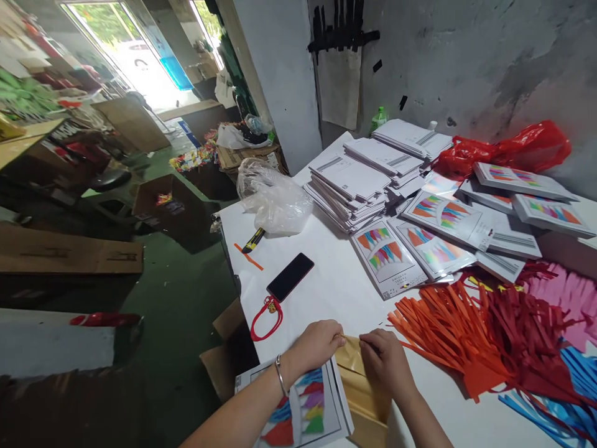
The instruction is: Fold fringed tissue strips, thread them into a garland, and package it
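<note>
Side by side at the front edge of the table, my left hand (321, 341) and my right hand (385, 358) are both closed. Their fingers pinch the upper edge of a shiny tan sheet (357, 382), which hangs down between them with creases across it. Whether it is film or paper, I cannot tell. Under my left forearm lies a flat printed packet (333, 407) with a picture of colourful tassels. To the right of my right hand rest bundles of orange tassels (438, 330) and dark red tassels (527, 342).
Behind my hands lie a black phone (290, 277) with a red cord loop (267, 320), a utility knife (254, 241) and a clear plastic bag (280, 199). Stacked white packets (352, 177) and a red plastic bag (513, 149) stand farther back. Cardboard boxes (172, 208) sit on the green floor.
</note>
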A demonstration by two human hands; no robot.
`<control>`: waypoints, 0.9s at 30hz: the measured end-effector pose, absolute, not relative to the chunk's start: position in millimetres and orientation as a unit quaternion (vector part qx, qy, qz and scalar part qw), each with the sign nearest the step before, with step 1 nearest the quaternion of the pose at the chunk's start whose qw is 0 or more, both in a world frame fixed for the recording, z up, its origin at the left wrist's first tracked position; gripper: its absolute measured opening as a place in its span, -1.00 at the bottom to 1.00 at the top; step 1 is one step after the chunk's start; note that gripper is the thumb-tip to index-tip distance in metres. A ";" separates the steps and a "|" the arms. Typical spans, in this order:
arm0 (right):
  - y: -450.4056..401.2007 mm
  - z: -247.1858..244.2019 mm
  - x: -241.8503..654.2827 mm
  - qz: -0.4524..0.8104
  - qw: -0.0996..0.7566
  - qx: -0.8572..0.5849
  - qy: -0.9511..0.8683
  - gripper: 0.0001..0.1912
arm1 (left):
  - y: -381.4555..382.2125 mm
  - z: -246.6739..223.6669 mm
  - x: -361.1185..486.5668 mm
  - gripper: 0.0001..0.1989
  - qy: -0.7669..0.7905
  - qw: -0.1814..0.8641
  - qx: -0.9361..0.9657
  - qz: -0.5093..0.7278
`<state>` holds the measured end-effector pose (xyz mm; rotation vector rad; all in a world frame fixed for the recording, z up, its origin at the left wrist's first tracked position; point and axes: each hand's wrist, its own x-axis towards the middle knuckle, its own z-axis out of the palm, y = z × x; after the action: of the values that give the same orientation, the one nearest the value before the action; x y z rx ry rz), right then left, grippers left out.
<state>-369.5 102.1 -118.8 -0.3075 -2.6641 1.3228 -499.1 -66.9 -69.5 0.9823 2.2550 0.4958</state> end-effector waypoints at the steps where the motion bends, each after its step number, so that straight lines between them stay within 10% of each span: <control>1: 101.4 -120.6 -368.3 0.427 0.091 -0.100 -0.894 -0.79 | -66.7 -70.0 -498.9 -0.82 0.854 0.311 0.372 0.187; 21: 89.7 -114.1 -343.4 0.328 0.223 -0.060 -0.916 -0.85 | -58.4 -83.5 -498.6 -0.81 0.858 0.320 0.349 0.200; 27: 61.4 -101.5 -313.7 0.509 0.220 -0.244 -0.796 -0.69 | -55.8 -72.5 -493.3 -0.57 0.897 0.242 0.280 0.240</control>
<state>-313.7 61.4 -101.5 -0.6762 -2.2011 1.4068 -493.3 -55.8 -72.5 0.7663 2.4535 0.6565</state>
